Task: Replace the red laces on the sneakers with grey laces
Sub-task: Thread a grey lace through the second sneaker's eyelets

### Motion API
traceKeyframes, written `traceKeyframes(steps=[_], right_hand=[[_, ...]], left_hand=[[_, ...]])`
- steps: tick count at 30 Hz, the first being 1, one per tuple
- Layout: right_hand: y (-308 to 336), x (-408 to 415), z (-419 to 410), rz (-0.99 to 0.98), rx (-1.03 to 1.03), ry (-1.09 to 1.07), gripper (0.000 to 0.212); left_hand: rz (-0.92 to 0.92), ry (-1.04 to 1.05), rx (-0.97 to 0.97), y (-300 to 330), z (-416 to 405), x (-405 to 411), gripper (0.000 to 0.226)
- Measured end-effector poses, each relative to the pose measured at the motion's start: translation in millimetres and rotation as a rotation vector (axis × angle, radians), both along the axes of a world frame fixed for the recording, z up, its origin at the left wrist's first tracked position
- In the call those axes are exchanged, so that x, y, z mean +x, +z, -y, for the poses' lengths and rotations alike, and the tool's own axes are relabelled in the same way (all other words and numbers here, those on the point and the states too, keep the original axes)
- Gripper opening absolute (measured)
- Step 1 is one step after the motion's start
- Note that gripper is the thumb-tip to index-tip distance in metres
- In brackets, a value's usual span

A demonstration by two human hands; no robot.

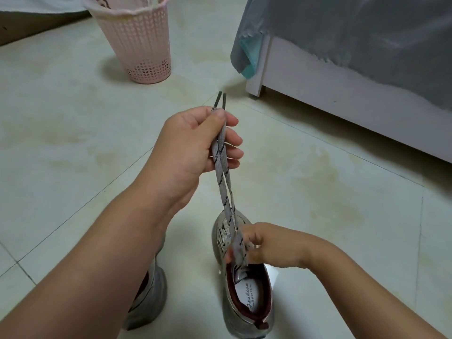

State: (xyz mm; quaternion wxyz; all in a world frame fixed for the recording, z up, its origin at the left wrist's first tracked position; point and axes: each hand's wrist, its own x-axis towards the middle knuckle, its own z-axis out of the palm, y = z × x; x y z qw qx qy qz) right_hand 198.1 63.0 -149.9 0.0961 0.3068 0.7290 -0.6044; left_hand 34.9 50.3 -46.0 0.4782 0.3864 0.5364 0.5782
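Note:
A grey sneaker (247, 311) with a dark red lining stands on the tiled floor at the bottom centre, toe pointing away. A grey lace (223, 182) with dark flecks runs from its front eyelets up into my left hand (195, 143), which pinches both strands together, the two dark tips sticking out above the fingers. My right hand (259, 243) rests on the sneaker's tongue area and pinches the lace where it enters the shoe. A second grey sneaker (151, 297) sits to the left, mostly hidden under my left forearm. No red lace is visible.
A pink perforated waste basket (139, 42) stands on the floor at the back left. A white bed frame (330, 94) with a grey cover hanging over it fills the right rear. Pale floor tiles lie around the shoes.

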Motion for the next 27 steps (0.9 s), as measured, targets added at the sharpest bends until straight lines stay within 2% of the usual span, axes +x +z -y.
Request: traceKeyframes(steps=[3, 6, 8, 12, 13, 16, 18, 19, 21, 23, 25, 27], right_hand=[[-8, -7, 3, 0.071, 0.015, 0.03, 0.029], [-21, -10, 2, 0.14, 0.07, -0.055, 0.025], [-25, -12, -1, 0.16, 0.152, -0.209, 0.016], [-16, -8, -10, 0.036, 0.362, -0.66, 0.024], [-11, -6, -14, -0.041, 0.317, -0.767, 0.028], [12, 6, -26, -0.364, -0.03, -1.003, 0.036], [27, 15, -33, -0.543, -0.237, -1.086, 0.033], [34, 19, -35, -0.575, -0.272, -1.101, 0.031], [43, 28, -40, -0.56, -0.247, -1.13, 0.025], [47, 39, -45, -0.508, -0.196, -1.169, 0.025], [48, 50, -49, -0.463, -0.169, -1.215, 0.035], [47, 61, -53, -0.426, -0.17, -1.267, 0.044]], left_hand=[[-0.029, -0.039, 0.06, 3, 0, 1, 0.03], [-0.06, -0.068, 0.124, 7, 1, -1, 0.031], [-0.092, -0.068, 0.149, 7, 1, -4, 0.032], [-0.073, 0.057, 0.099, 3, -2, -16, 0.029], [-0.056, 0.093, 0.079, 1, -3, -20, 0.029], [-0.067, 0.169, 0.024, -10, -3, -34, 0.028], [-0.098, 0.199, -0.027, -21, -2, -45, 0.028], [-0.137, 0.213, -0.066, -28, -2, -51, 0.028], [-0.316, 0.242, -0.17, -46, -2, -63, 0.027], [-0.661, 0.243, -0.295, -72, 0, -74, 0.025], [-1.055, 0.176, -0.453, -101, 6, -83, 0.022], [-1.302, 0.065, -0.607, -125, 15, -88, 0.02]])
